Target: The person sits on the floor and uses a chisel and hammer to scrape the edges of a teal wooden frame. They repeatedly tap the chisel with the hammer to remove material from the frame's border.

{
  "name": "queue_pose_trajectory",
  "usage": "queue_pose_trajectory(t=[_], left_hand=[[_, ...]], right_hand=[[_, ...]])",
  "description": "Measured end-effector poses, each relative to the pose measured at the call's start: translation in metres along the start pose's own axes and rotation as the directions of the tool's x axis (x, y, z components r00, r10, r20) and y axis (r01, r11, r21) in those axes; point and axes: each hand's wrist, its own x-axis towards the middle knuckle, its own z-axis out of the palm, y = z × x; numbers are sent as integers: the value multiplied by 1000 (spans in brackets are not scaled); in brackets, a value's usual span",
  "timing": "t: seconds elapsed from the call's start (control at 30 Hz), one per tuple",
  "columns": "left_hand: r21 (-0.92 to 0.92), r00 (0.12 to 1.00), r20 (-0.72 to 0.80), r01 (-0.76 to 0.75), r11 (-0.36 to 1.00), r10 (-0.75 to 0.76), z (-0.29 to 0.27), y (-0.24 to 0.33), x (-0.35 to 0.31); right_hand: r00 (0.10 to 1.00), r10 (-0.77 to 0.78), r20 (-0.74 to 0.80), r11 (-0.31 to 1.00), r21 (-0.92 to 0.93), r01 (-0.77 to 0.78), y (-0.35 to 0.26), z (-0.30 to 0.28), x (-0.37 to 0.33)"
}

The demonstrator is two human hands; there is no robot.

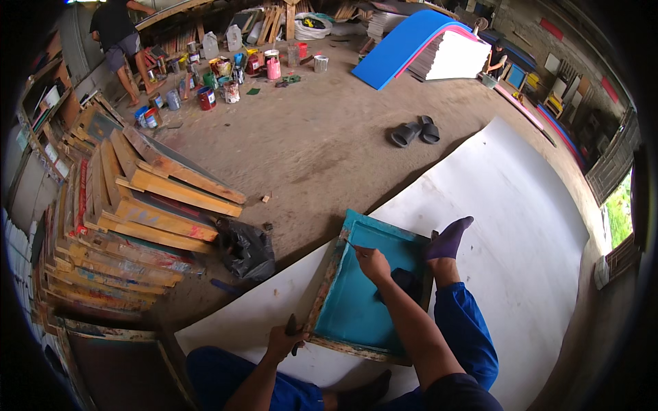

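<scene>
A wooden screen-printing frame (322, 291) with teal mesh (356, 298) rests tilted in front of me, between my legs. My left hand (281, 342) is at its lower left corner, with the fingers closed round a dark, pointed tool (292, 327) whose exact kind is unclear. Over the mesh, my right hand (372, 265) is closed on a thin, dark tool (350, 243) that reaches to the frame's upper left side. A dark, crumpled item (406, 279), perhaps a cloth, lies on the mesh, partly behind my right forearm.
I sit on a large white sheet (514, 205). Stacked wooden frames (137, 212) and a black plastic bag (250, 253) are at left. Black slippers (411, 131), paint cans (207, 98) and a blue foam sheet (404, 44) lie beyond. Two other people (120, 34) are farther off.
</scene>
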Motion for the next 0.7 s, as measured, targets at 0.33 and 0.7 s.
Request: queue_pose_trajectory(t=[0.33, 0.7], left_hand=[[153, 999, 27, 29, 988, -34, -2, 6, 0], [58, 1000, 22, -15, 998, 14, -1, -16, 8]], right_hand=[[993, -115, 27, 958, -259, 119, -15, -12, -37], [989, -107, 105, 893, -427, 142, -30, -4, -27]])
